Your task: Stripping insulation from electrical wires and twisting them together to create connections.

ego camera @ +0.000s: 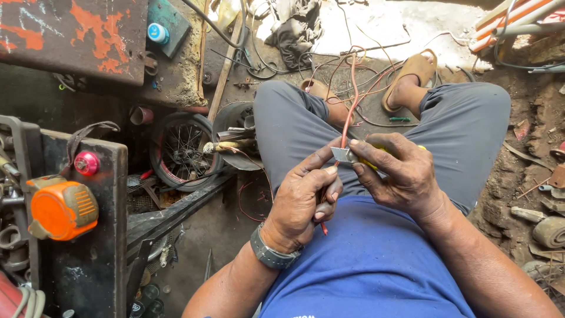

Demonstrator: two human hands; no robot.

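Hands together: left hand [306, 197] grips red wire [348, 115], right hand [400, 171] clamps yellow-handled blade [344, 155].

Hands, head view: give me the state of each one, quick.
Left hand: closed around a red wire, thumb against the blade.
Right hand: closed on a yellow-handled utility knife, blade at the wire.

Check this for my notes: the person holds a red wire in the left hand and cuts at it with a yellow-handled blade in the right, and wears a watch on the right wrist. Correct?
Not quite. The head view shows the watch on the left wrist, not the right. The rest stands: the left hand holds the red wire, and the right hand works a yellow-handled blade against it.
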